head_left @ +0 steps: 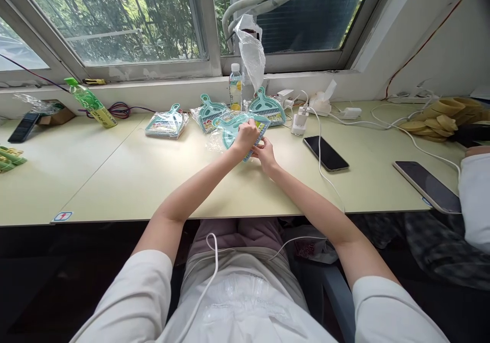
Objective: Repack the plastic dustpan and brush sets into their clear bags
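A teal mini dustpan (230,131) with a printed label card is held up over the desk, tilted, with clear plastic wrap about it. My left hand (245,138) is closed on it from above, its fingers bent over the label side. At the lower right edge, my right hand (265,154) pinches the same dustpan between thumb and fingers. Behind it lie more teal dustpans in clear wrap: one dustpan (210,112) just behind, another dustpan (268,107) leaning at the right, and a flat wrapped dustpan (165,123) to the left.
A clear drink bottle (235,89) stands by the window sill; a green bottle (92,103) leans at the left. White chargers (299,122) and cables lie right of my hands, near a black phone (326,153). Another phone (426,186) lies beside another person's sleeve (474,200).
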Motion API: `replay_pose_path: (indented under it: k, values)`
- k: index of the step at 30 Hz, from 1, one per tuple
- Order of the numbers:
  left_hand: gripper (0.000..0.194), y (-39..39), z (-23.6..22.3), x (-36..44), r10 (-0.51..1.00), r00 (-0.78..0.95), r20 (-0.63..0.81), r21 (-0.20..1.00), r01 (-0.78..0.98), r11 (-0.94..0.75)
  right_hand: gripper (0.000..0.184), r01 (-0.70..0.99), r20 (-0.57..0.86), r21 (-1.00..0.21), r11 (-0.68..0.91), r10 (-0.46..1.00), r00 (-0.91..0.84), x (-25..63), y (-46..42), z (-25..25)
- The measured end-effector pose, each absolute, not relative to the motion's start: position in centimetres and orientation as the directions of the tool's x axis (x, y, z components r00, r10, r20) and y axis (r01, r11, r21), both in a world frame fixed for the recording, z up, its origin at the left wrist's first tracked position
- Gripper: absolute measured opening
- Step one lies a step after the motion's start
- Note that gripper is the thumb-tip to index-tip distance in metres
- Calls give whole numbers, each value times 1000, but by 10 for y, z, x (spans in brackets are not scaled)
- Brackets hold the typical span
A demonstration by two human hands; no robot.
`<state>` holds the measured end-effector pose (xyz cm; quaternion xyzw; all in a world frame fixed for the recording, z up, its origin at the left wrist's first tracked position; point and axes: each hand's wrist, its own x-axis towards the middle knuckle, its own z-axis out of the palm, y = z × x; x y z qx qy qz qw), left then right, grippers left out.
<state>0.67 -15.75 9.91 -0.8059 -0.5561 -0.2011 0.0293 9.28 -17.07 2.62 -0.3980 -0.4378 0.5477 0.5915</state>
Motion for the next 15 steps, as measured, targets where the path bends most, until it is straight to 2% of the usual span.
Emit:
replay_pose_path:
  k: [2, 7, 11, 13, 15]
  values:
    - [60, -158, 99, 8, 875, 315, 368, 171, 902, -397, 46, -296, 83, -952, 83, 996, 11, 93, -172, 28]
    - [49, -162, 99, 10, 840, 365, 401, 215, 854, -474, 39, -330, 80, -941, 74, 997, -5, 93, -178, 33]
    - [52, -174, 99, 5, 816, 425, 392, 238, 810, -536, 36, -328, 87, -940, 91, 996, 26, 95, -177, 34]
    - [52, -183, 96, -4, 816, 346, 464, 311, 798, -515, 40, -339, 97, -935, 105, 994, 41, 97, -175, 34]
    - [55, -189, 90, -15, 786, 101, 610, 450, 772, -449, 44, -358, 114, -925, 130, 991, 66, 100, -172, 34]
